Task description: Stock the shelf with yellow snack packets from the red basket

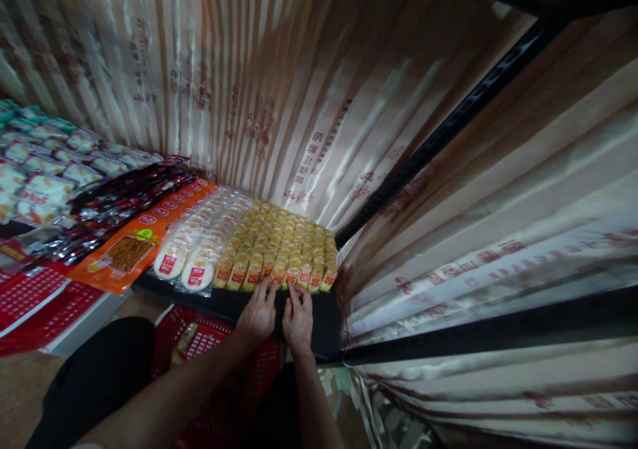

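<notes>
My left hand and my right hand rest side by side on the front edge of a black shelf. Their fingertips touch the front row of small yellow snack packets that fill the shelf's right end in neat rows. The left hand's fingers lie stretched out against a packet. On the right hand the fingers are curled, pinching at a packet in the front row. To the left of the yellow packets stand rows of round white packets with red labels.
Further left lie orange packets, dark red-black packets and white-green packets. A red plastic basket sits on the floor under my arms. Striped plastic curtain strips hang behind and on the right.
</notes>
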